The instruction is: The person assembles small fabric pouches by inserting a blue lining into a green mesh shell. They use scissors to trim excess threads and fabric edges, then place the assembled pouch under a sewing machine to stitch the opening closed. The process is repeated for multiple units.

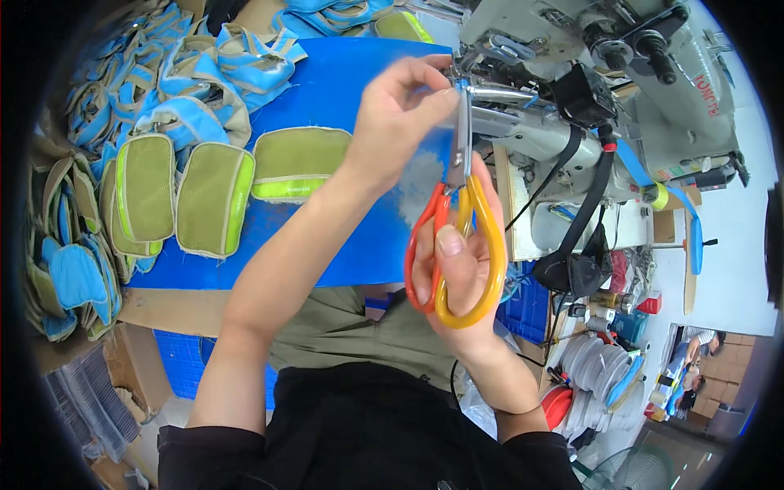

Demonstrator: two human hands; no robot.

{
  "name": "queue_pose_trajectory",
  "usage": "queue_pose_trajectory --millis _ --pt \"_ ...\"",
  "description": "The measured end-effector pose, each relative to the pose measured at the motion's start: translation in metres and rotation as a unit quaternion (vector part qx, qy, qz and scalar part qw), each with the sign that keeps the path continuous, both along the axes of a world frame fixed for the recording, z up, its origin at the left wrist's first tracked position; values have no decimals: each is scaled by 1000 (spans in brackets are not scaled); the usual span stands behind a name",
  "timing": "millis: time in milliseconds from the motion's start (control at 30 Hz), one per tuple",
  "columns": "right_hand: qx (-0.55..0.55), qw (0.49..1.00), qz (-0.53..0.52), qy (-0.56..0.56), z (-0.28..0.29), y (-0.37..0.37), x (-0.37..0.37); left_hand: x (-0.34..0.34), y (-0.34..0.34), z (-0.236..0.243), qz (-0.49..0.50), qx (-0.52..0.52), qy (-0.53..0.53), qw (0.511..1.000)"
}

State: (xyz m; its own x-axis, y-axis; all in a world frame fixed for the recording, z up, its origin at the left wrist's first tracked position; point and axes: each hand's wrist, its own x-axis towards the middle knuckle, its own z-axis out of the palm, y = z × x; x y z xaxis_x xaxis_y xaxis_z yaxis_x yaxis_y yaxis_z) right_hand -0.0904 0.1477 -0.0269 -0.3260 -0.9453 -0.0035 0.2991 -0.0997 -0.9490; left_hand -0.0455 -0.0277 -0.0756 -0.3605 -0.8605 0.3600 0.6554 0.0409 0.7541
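Note:
My right hand is wrapped round a pair of scissors with one red and one yellow handle. The blades point up toward the sewing machine, by a small bit of blue strip near their tips. My left hand pinches thumb and fingers together just left of the blades; what lies between them is too small and blurred to name. Below that hand, an olive mesh pad with a lime edge lies on the blue work surface.
More olive pads lie at the left beside a heap of blue and beige fabric pieces. A blue ribbon hangs at the right, past a black strap. White reels stack lower right. People are in the far right background.

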Motion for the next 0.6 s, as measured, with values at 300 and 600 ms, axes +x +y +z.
queue_pose_trajectory --millis 300,600 --pt "8 997 56 44 -21 42 -17 -6 0 -4 -2 -5 11 1000" --pt "168 904 34 391 -119 29 -64 -9 -5 -4 11 9 5 1000"
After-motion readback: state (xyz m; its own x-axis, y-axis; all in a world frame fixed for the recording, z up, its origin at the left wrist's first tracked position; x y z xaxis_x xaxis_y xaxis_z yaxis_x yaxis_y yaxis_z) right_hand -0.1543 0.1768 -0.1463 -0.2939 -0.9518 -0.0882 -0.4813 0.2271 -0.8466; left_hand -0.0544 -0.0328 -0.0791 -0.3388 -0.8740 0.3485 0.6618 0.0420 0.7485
